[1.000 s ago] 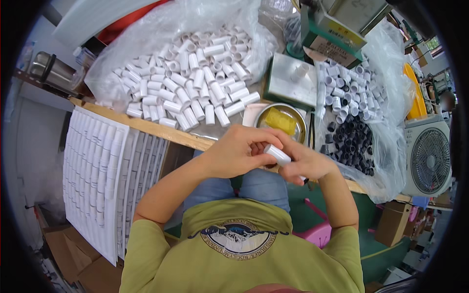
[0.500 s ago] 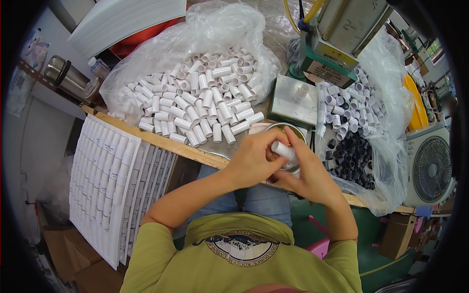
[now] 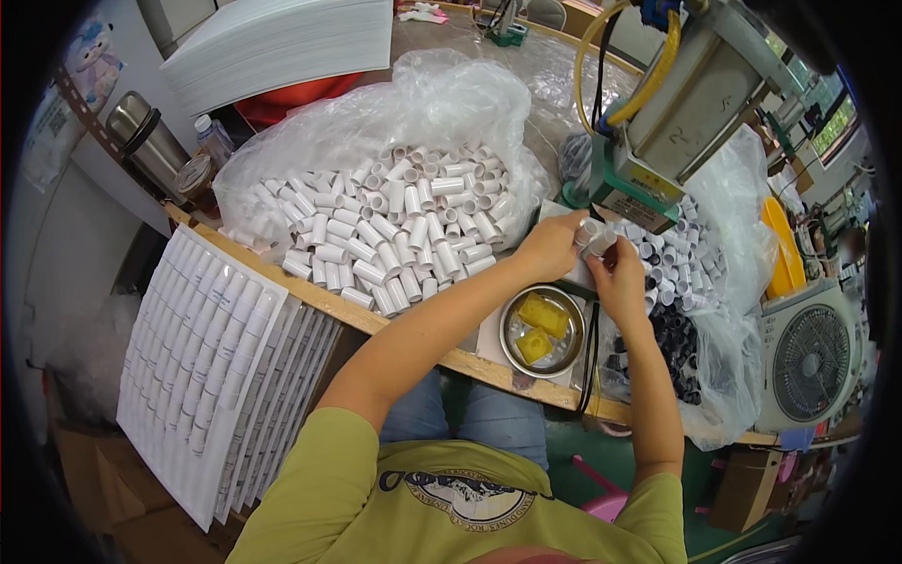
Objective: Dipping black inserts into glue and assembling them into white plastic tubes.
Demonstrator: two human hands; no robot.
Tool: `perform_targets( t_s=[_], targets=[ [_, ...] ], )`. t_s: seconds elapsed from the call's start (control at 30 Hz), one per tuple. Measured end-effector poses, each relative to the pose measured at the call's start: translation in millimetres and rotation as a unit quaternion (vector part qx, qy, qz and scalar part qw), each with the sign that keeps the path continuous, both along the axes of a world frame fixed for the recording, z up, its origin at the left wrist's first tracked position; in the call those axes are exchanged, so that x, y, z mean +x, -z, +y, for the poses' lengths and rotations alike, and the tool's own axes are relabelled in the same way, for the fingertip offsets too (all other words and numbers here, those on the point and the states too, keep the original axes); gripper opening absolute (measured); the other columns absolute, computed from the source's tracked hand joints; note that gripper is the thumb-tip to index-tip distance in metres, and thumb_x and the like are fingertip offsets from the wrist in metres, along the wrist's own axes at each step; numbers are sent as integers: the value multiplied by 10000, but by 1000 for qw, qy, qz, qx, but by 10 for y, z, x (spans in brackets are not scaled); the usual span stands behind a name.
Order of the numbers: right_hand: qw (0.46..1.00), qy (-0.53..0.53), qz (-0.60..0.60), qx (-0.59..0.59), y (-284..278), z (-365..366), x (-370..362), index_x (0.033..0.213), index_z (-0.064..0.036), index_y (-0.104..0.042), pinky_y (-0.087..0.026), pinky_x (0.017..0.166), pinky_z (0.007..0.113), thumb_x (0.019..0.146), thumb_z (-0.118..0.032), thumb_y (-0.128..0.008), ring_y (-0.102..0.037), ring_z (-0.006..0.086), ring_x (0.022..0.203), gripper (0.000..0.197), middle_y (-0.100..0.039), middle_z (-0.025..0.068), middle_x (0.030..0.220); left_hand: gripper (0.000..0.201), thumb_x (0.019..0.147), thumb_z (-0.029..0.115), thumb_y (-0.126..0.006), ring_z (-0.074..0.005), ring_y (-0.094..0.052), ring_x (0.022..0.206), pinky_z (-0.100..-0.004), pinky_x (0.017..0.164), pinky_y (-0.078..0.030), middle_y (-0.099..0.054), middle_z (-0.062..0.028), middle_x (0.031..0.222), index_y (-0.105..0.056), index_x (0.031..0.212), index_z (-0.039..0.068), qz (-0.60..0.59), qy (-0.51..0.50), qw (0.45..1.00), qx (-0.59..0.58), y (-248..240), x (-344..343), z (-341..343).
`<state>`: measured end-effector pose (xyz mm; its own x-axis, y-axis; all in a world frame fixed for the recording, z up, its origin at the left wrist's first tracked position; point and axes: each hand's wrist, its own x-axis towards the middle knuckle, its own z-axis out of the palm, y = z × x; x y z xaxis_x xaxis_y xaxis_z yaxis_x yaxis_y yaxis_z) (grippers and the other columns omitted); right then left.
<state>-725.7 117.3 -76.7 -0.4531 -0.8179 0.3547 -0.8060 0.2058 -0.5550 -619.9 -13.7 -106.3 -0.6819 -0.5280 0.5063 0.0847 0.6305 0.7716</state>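
Apparently for steadiness, left hand (image 3: 552,248) and right hand (image 3: 622,284) both pinch the white tube (image 3: 598,241), fingertips closed on it, over the plate (image 3: 553,212) by the press (image 3: 643,193), with 2 yellow blocks (image 3: 545,315) close, presumably for easy reach.

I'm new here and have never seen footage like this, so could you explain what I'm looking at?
Of course. There's no robot: these are a person's bare hands, seen from above by a wide camera on their head, which is why straight edges curve.

The left hand and right hand meet near the tall metal machine. White tubing is at their fingertips; I can't tell whether it's one piece or two.

On the table, a pile of white tubes lies on clear plastic. A round metal dish holds yellow pieces. To the right are smaller white pieces and black ones.
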Motion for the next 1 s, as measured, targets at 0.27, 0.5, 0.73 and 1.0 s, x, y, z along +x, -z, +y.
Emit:
perform_targets(
  t_s=[0.27, 0.5, 0.73, 1.0],
  targets=[
    [997, -14, 82, 7, -65, 45, 99, 1101, 32, -560, -458, 643, 324, 772, -96, -701, -545, 214, 684, 380, -561, 102, 817, 211, 734, 102, -725, -161, -606, 676, -287, 629, -474, -657, -111, 762, -667, 892, -26, -169, 64, 971, 153, -397, 653, -105],
    [916, -349, -162, 116, -541, 453, 984, 1108, -8, -570, -457, 676, 223, 814, -66, -676, -574, 96, 773, 317, -627, 51, 877, 223, 710, 154, -791, -63, -524, 568, -232, 506, -403, -616, -19, 665, -692, 824, -10, -219, 488, 752, 385, -288, 1371, 126],
    [942, -92, -322, -7, -362, 379, 1316, 996, 26, -574, -456, 627, 228, 879, -105, -617, -566, 82, 698, 181, -622, 25, 803, 266, 700, 165, -745, -380, -584, 665, -369, 599, -463, -610, -158, 703, -626, 814, -44, 34, 34, 999, 16, -366, 1541, 506],
    [905, -416, -81, -32, -618, 433, 1385, 1006, -26, -632, -478, 618, 287, 779, -80, -704, -606, 210, 672, 244, -646, 100, 816, 321, 741, 236, -740, -273, -600, 632, -338, 580, -467, -597, -126, 675, -632, 860, -42, -201, 485, 705, 476, -441, 1900, 257]
  ],
)
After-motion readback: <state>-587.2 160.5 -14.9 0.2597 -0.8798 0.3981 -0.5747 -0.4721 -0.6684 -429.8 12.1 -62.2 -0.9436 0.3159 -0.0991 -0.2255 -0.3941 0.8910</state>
